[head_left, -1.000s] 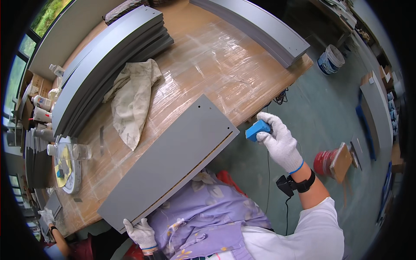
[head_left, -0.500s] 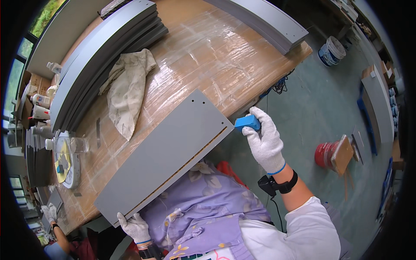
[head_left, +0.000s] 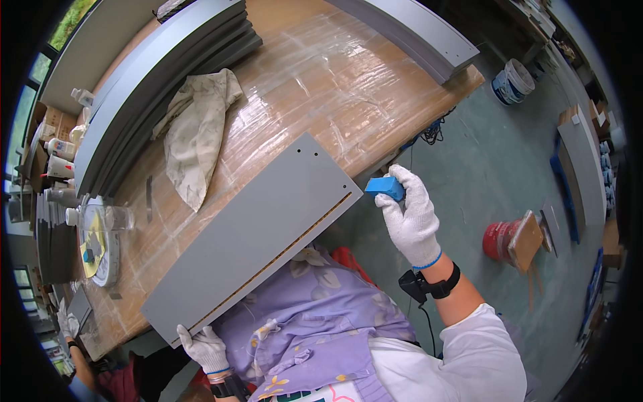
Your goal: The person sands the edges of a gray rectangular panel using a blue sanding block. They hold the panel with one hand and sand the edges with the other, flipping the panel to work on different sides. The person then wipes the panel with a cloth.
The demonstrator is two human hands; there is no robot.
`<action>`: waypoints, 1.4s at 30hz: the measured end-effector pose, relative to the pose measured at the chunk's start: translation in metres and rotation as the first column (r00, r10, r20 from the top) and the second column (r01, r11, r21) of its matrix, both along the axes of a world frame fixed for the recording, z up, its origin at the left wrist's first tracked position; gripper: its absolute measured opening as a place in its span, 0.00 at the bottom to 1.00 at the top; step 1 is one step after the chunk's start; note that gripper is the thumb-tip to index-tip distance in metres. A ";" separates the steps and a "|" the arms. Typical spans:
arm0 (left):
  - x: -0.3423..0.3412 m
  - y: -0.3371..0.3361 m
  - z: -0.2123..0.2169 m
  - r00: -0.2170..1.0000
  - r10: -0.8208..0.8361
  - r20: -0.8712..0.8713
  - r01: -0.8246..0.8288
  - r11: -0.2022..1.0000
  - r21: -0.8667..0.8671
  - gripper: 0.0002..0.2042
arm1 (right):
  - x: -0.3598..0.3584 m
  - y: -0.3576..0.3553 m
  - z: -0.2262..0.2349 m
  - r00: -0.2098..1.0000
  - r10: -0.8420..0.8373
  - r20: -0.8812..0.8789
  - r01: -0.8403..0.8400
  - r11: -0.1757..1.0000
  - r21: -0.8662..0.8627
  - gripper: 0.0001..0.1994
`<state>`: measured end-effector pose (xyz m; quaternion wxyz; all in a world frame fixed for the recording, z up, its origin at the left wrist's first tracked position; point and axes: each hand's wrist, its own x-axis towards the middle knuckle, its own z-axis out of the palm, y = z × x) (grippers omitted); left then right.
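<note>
A long grey panel (head_left: 248,234) lies slantwise on the wrapped table, its near edge over my lap. It has a narrow brown groove along that edge and a few small holes at the far right end. In a white knit glove, my left hand (head_left: 203,348) grips the panel's near left corner. My right hand (head_left: 414,221), gloved alike, pinches a blue block (head_left: 385,188) between thumb and fingers. The block is held just off the panel's right corner, with a small gap between them.
On the table (head_left: 288,87) are a curved stack of grey panels (head_left: 161,87), a dirty white cloth (head_left: 197,137) and a clear bottle (head_left: 117,218). Another panel stack (head_left: 415,33) sits at the far edge. A red bucket (head_left: 502,241) stands on the floor; a co-worker's gloved hand (head_left: 67,321) shows far left.
Very little differs. The panel and my left hand sit slightly farther left in view, while my right hand holds the block almost in place. The co-worker's hand has moved up a little.
</note>
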<state>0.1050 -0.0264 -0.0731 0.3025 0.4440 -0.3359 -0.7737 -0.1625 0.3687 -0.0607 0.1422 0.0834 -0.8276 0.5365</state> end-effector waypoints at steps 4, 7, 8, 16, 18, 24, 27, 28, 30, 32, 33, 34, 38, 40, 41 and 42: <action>0.005 -0.004 -0.004 1.000 -0.022 -0.014 0.021 0.999 -0.037 0.15 | 0.002 -0.001 0.001 0.995 0.044 -0.094 -0.043 0.999 0.006 0.23; 0.010 -0.008 -0.009 0.999 -0.042 -0.011 0.041 0.997 -0.066 0.15 | 0.005 -0.002 -0.001 0.949 0.196 -0.247 -0.151 0.970 0.188 0.25; 0.006 -0.003 -0.003 0.998 -0.059 -0.020 0.057 0.997 -0.054 0.14 | 0.005 -0.002 -0.005 0.957 0.149 -0.250 -0.099 0.974 0.202 0.25; 0.006 -0.004 -0.006 0.999 -0.043 -0.022 0.041 0.996 -0.076 0.15 | 0.017 -0.015 0.002 0.934 0.142 -0.328 -0.073 0.975 0.212 0.23; 0.009 -0.008 -0.009 0.996 -0.084 -0.043 0.082 0.995 -0.062 0.15 | 0.023 -0.026 -0.002 0.886 0.245 -0.393 -0.148 0.954 0.260 0.24; 0.011 -0.009 -0.007 0.992 -0.112 -0.064 0.110 0.993 -0.043 0.15 | 0.010 -0.018 -0.015 0.886 -0.028 -0.462 0.193 0.930 0.313 0.23; 0.012 -0.009 -0.008 0.987 -0.140 -0.080 0.137 0.990 -0.046 0.15 | 0.018 -0.016 -0.014 0.935 -0.049 -0.350 0.130 0.968 0.214 0.24; 0.013 -0.010 -0.009 0.986 -0.147 -0.082 0.144 0.989 -0.047 0.15 | 0.021 -0.021 -0.011 0.917 0.045 -0.396 0.051 0.972 0.228 0.24; 0.014 -0.012 -0.011 0.983 -0.161 -0.086 0.157 0.986 -0.049 0.15 | 0.027 -0.032 -0.004 0.875 0.193 -0.443 -0.066 0.956 0.286 0.24; 0.018 -0.014 -0.017 0.979 -0.178 -0.101 0.167 0.980 -0.104 0.15 | 0.021 -0.029 -0.013 0.891 0.078 -0.446 0.051 0.961 0.270 0.24; 0.020 -0.014 -0.019 0.976 -0.187 -0.108 0.172 0.976 -0.132 0.16 | 0.017 -0.025 -0.016 0.894 0.020 -0.447 0.110 0.959 0.262 0.24; 0.017 -0.012 -0.016 0.983 -0.148 -0.112 0.138 0.986 -0.091 0.16 | 0.014 -0.021 -0.016 0.910 -0.067 -0.408 0.188 0.946 0.263 0.23; 0.014 -0.012 -0.014 0.986 -0.084 -0.142 0.082 0.996 -0.022 0.16 | 0.015 -0.017 -0.015 0.950 -0.118 -0.290 0.172 0.971 0.168 0.22; 0.018 -0.011 -0.018 0.976 -0.143 -0.166 0.130 0.988 -0.084 0.16 | 0.023 -0.029 -0.016 0.964 -0.056 -0.262 0.097 0.984 0.147 0.23; 0.017 -0.010 -0.019 0.965 -0.195 -0.174 0.171 0.975 -0.140 0.16 | 0.028 -0.037 -0.019 0.953 -0.061 -0.298 0.115 0.979 0.168 0.23; 0.015 -0.008 -0.019 0.953 -0.246 -0.178 0.211 0.958 -0.196 0.16 | 0.034 -0.043 -0.018 0.953 0.012 -0.302 0.039 0.986 0.163 0.23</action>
